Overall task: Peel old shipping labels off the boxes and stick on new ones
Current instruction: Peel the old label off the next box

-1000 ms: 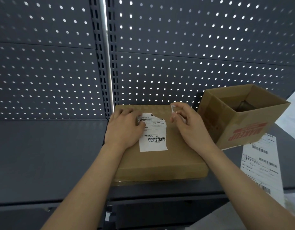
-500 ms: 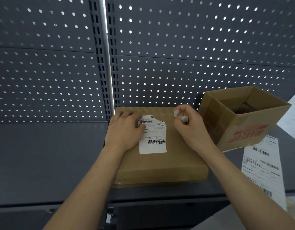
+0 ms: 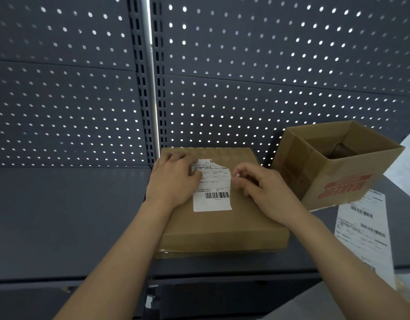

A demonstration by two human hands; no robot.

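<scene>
The old shipping label [image 3: 212, 188], white with a barcode and its top right corner torn away, is stuck on top of the flat closed box [image 3: 222, 218] and lies between the two hands. The left hand [image 3: 174, 179] lies flat on the box with fingers together, its thumb resting on the label's left edge. The right hand [image 3: 264, 190] is curled just beside the label's right edge, fingertips [image 3: 236, 180] pinched on a small white scrap [image 3: 238, 175]; whether that scrap joins the label I cannot tell. The box sits on a dark shelf [image 3: 61, 215]. To the right of the right hand, close to the flat box, stands an open carton [image 3: 338, 172] with red lettering. Nearer the person, beside the right forearm, lies a sheet of new labels [image 3: 365, 229]. Beyond both hands rises a perforated back panel [image 3: 245, 77].
</scene>
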